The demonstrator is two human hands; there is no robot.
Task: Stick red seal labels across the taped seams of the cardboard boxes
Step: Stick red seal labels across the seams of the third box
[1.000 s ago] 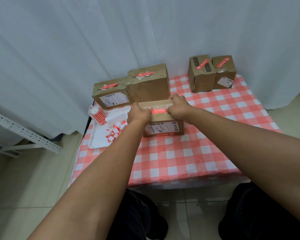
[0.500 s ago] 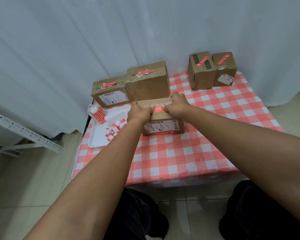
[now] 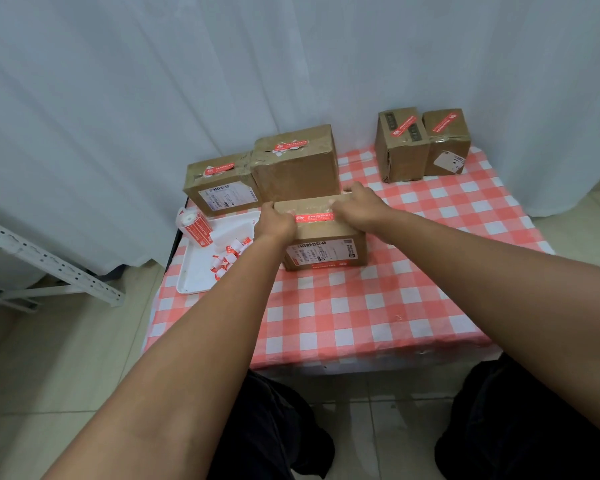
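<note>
Head view: both hands on box top, clear tablecloth nearer.

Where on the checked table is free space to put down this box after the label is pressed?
The near half of the tablecloth, in front of the box in hand, is bare, as is the right side below the two small boxes. The back left is crowded: two boxes and the white tray.

Both bare forearms stretched from lower frame toward centre, converging. Left hand knuckles-up, fingers curled down, left of centre. Right hand palm-down, fingers spread flat, just right of centre, slightly higher.
</note>
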